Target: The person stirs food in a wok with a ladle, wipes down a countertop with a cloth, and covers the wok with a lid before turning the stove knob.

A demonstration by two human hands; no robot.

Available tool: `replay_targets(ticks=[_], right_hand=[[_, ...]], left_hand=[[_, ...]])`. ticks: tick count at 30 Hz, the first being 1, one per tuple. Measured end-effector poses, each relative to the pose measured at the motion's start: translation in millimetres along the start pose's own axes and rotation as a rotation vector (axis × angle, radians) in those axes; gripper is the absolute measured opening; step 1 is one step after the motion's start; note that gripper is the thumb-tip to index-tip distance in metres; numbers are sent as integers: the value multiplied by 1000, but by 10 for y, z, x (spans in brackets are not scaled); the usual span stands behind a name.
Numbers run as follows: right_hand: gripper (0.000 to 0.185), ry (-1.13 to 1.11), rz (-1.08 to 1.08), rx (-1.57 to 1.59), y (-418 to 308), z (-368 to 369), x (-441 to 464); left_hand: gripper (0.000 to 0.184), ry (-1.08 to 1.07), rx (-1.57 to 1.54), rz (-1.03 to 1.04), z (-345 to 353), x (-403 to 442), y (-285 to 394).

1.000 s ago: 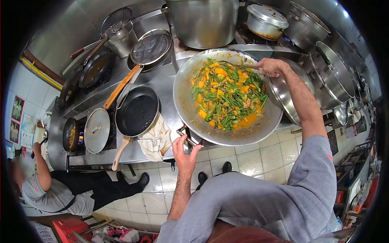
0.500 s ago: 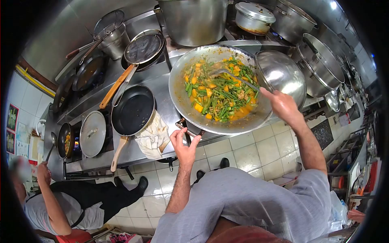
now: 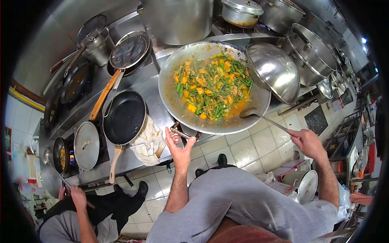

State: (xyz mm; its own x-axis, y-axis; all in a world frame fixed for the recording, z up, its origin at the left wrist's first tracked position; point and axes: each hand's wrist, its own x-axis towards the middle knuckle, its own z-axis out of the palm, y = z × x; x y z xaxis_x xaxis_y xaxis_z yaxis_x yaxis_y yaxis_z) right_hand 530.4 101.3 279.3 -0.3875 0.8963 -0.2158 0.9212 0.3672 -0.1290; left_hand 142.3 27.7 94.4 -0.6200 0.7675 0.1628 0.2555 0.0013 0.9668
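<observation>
My right hand (image 3: 310, 143) is closed around the end of a long metal ladle (image 3: 248, 113). The ladle's bowl rests low over the near right side of a big wok (image 3: 169, 101), by some orange liquid. Inside the wok lies a mix of cut green beans and orange squash chunks (image 3: 212, 87). My left hand (image 3: 180, 152) is open, thumb and fingers spread, just in front of a metal bar (image 3: 179, 132) at the stove edge below the wok. Whether its fingertips touch that bar I cannot tell.
A domed metal lid (image 3: 275, 71) leans at the wok's right. Left of it are a black frying pan (image 3: 125, 117), a cloth (image 3: 146, 141) and a strainer (image 3: 129, 50). Large pots (image 3: 178, 20) stand behind. At far left a co-worker's hand (image 3: 79, 198) holds another ladle near a small lit pan.
My right hand has drawn the ladle out of the vegetables, down and right to the wok's near rim. My left hand stays by the stove edge. The co-worker's hands have moved lower.
</observation>
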Motion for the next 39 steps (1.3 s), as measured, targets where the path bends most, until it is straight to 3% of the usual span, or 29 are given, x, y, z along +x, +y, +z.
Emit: replay_targets(ticks=[7,17,20,24,28,34,36,39], right_hand=[[28,157,-86,78,-213,723,1009],[34,179,-95,21,-493,962,2057],[36,101,-104,-41,-434,819,2010],[36,-30,-47,112,-512,-90,1390],[34,21,-187,167,-261,-128,1073],[35,0,-134,370,-405,-47,257],[36,-163,30,426,-502,-67,82],[34,-139,-26,395,-514,236,14]], left_hand=[[97,-53,75,-9,-34,61,51],[98,-66,139,15,-63,83,-34],[97,-61,118,8,-53,71,4],[97,-91,95,-22,-57,51,67],[96,-71,61,-21,-46,69,60],[97,-127,18,-73,-81,74,71],[97,-126,13,-80,-74,76,79],[98,-126,-4,-79,-76,80,57]])
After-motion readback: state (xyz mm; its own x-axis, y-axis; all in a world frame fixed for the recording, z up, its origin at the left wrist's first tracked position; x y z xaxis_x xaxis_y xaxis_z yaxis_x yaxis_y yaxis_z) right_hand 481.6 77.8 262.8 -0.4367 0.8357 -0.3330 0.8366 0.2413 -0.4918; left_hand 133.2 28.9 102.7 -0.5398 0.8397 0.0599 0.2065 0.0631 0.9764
